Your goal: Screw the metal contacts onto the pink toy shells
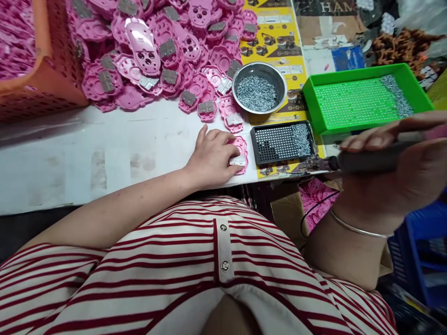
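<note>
Near the centre of the frame, the left hand point(213, 156) is lying palm down on one pink piece point(242, 153) at the table's near edge, its thumb and fingers gripping the piece at opposite sides. At the right of the frame, the right hand point(401, 158) is closing around a dark, blurred tool point(370, 160); its exact finger pressure I cannot tell. If the left grip is pressing unevenly, the piece could perhaps twist or slide on the smooth table point(63, 160). Because the thumb is lying so close to the silver plate, a slipping tool tip might also hurt it. Between the tool and the piece, the black tray point(270, 144) is standing in the way, and a low stroke could spill its small metal parts. Behind it, a steel bowl point(260, 110) is holding more of them, with a green tray point(363, 126) sitting to the right. Toward the upper left, a pink heap point(139, 42) and an orange basket point(52, 51) are crowding the table.
</note>
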`<state>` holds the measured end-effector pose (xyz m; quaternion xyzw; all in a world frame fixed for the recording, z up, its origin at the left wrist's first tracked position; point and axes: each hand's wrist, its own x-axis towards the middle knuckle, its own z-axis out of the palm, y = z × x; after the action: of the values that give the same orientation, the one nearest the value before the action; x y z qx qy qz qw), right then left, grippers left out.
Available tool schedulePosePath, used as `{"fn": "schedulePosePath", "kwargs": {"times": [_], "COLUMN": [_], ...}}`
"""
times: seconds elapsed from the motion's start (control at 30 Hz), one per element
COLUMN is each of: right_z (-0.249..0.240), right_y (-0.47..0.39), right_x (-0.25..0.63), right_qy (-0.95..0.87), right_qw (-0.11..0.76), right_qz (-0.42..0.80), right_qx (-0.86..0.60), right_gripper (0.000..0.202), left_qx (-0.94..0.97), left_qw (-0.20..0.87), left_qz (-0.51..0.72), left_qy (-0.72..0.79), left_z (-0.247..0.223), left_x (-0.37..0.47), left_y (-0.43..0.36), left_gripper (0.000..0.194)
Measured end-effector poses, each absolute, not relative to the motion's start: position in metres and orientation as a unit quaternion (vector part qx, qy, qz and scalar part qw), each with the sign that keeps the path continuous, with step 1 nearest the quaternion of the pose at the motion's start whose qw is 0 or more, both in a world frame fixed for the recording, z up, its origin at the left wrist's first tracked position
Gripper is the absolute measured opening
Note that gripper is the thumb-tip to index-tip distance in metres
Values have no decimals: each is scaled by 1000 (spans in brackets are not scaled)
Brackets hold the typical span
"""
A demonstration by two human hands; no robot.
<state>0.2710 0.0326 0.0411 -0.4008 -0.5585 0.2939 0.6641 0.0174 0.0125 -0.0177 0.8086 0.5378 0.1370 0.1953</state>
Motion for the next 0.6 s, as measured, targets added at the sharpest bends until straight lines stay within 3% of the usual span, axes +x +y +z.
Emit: {"fn": "schedulePosePath", "kwargs": {"times": [0.13,0.3,0.5,0.6], "right_z": [47,37,31,31], "right_y": [27,30,33,37], "right_x": [230,215,200,196], "right_qy": [-540,-564,-571,-570], "right_qw": [644,597,571,580], "right_qz": [328,370,357,354], "right_qx": [-431,-434,-469,-462], "right_gripper": [60,38,55,58], "left_qx": [807,813,824,829], "left_qw": [196,195,166,147], "left_qz": [138,131,161,198], "left_qy": [539,533,517,502], "left_z": [-18,-16,-19,-20], "left_x": [18,17,12,11], "left_y": [11,10,7,8], "left_gripper": [27,29,44,39]}}
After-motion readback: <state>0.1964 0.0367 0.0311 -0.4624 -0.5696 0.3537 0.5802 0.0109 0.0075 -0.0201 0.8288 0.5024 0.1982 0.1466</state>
